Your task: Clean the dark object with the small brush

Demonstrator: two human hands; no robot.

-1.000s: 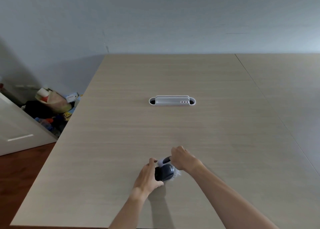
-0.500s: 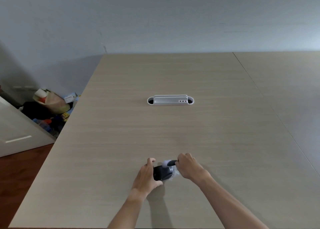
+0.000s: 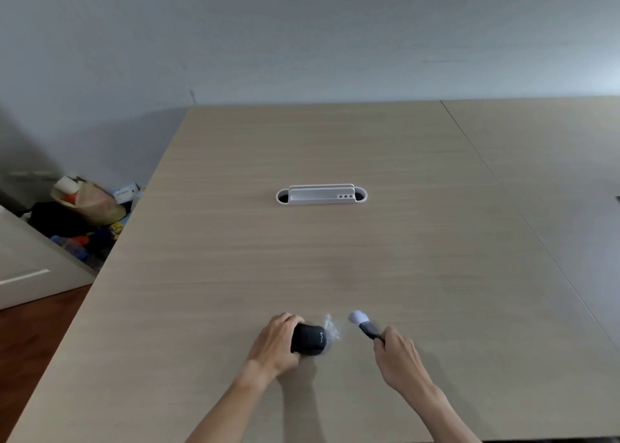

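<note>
A small dark rounded object (image 3: 310, 339) rests on the wooden table (image 3: 335, 258) near its front edge. My left hand (image 3: 276, 343) wraps around its left side and holds it. A scrap of clear plastic (image 3: 331, 328) sticks out at its right. To the right, my right hand (image 3: 396, 353) grips the dark handle of a small brush (image 3: 362, 323), whose pale bristle head points up and to the left. The brush is apart from the dark object, a short gap to its right.
A white cable-port cover (image 3: 321, 195) sits in the middle of the table. A seam (image 3: 503, 190) joins a second table on the right. Off the left edge, bags and clutter (image 3: 84, 214) lie on the floor beside a white cabinet (image 3: 30, 268).
My right hand has pulled the brush away from the dark object to the right. The left hand still holds the object in about the same place.
</note>
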